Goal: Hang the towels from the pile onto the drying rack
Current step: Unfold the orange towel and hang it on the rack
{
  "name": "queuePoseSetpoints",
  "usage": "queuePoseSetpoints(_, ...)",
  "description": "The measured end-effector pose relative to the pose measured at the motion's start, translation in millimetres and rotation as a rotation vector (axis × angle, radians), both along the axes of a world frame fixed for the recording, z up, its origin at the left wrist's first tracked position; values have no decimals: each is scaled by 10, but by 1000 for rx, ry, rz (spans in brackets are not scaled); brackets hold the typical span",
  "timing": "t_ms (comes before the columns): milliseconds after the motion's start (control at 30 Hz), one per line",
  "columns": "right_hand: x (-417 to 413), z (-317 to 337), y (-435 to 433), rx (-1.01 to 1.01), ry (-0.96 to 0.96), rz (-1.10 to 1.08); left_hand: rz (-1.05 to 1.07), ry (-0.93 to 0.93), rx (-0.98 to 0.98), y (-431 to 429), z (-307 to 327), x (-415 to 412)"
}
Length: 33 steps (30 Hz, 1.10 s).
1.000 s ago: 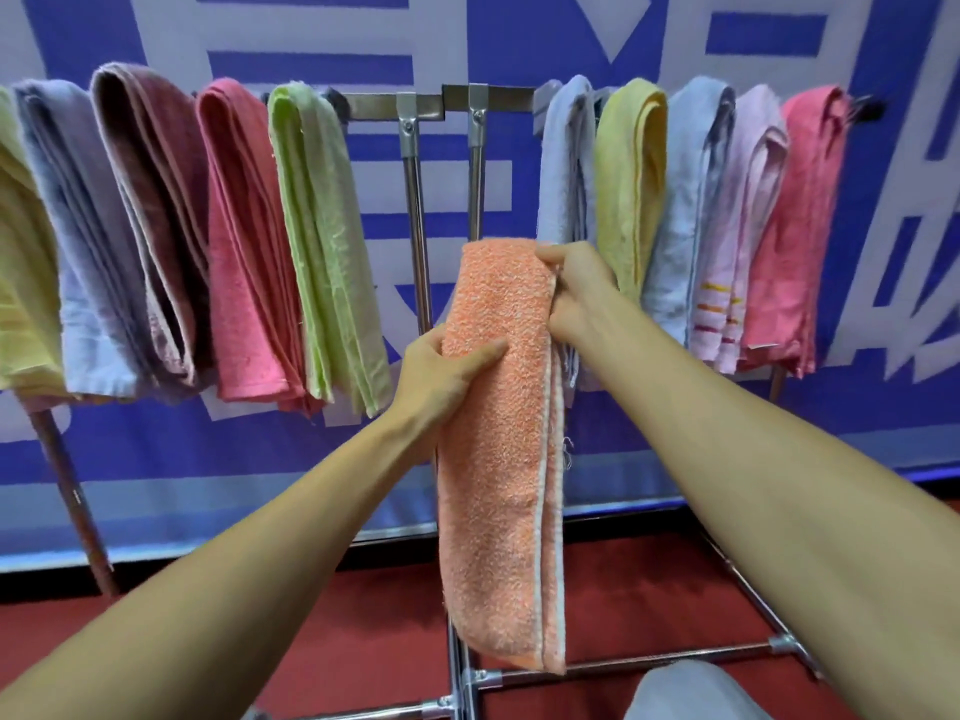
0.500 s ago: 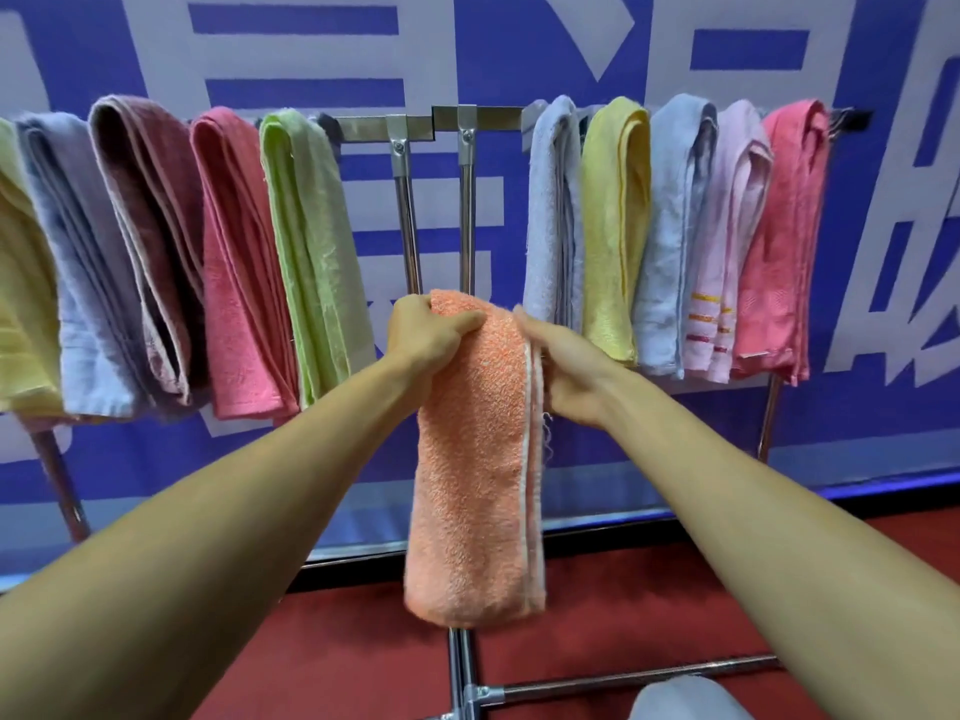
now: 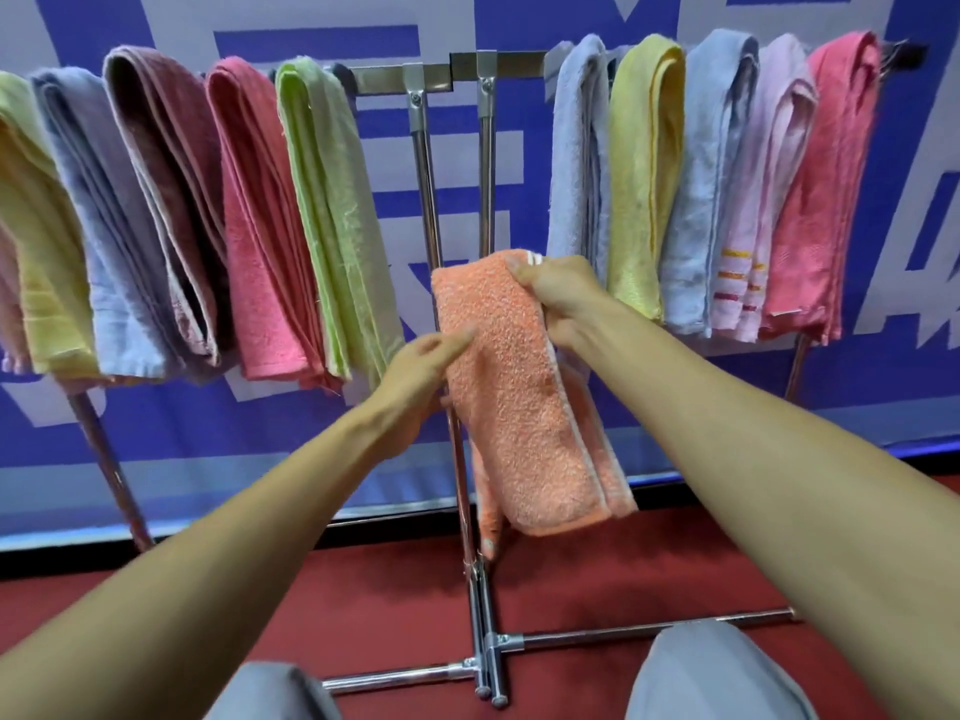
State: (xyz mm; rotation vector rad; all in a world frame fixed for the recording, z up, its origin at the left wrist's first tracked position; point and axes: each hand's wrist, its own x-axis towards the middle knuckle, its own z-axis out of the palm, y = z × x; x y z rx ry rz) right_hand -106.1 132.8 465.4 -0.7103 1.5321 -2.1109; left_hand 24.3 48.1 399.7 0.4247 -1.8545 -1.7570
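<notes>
Orange towel (image 3: 519, 387): folded into a long strip and held in the air in front of the two middle uprights of the drying rack (image 3: 426, 77). It is below the top bar, not on it, and its lower end tilts out to the right above the floor.
Right hand (image 3: 561, 298): the fingers are curled over the orange towel's top fold at its right corner, gripping it.
Left hand (image 3: 421, 371): at the orange towel's left edge, lower down. The thumb lies on the front face and the other fingers fold in behind the edge, pinching it, though the hand is slightly blurred.
Rack frame: chrome tubes, a top bar across the view, and crossed base tubes (image 3: 623, 628) on the floor.
Left half of the bar: from the outer end inward hang a pale yellow towel (image 3: 41, 252), lavender towel (image 3: 104, 241), mauve towel (image 3: 166, 200), pink towel (image 3: 260, 226) and light green towel (image 3: 332, 215) — all draped over the bar, packed side by side.
Right half of the bar: from the middle outward hang a pale blue towel (image 3: 576, 158), yellow towel (image 3: 644, 168), light blue towel (image 3: 711, 179), striped pale pink towel (image 3: 763, 200) and coral towel (image 3: 826, 189), the last near the bar's right end.
Middle of the bar: the stretch between the light green towel and the pale blue towel lies above the orange towel.
Backdrop: a blue-and-white banner (image 3: 311, 39) behind the rack.
Floor (image 3: 571, 579): red.
Bottom edge: two knees in grey trousers (image 3: 711, 672).
</notes>
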Motion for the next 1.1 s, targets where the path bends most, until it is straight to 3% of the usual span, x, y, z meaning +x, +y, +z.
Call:
queuePoseSetpoints(267, -142, 239, 169, -159, -146, -166, -141, -64, -13, 280, -620, -216)
queuePoseSetpoints(400, -389, 289, 172, -126, -136, -289, -199, -84, -32, 364, -754, -288)
queuePoseSetpoints(667, -248, 262, 371, -208, -219, -412, -387, -264, -284, 366, -633, -145)
queuePoseSetpoints(767, -240, 280, 385, -219, -225, -327, -485, -246, -214, 242, -402, -125)
queuePoseSetpoints(933, -206, 242, 392, -145, -75, -141, -194, 41, -71, 124, 377, -286)
queuePoseSetpoints(1100, -247, 160, 393, -110, -1, -99, -28, -58, -117, 170, 849, -418)
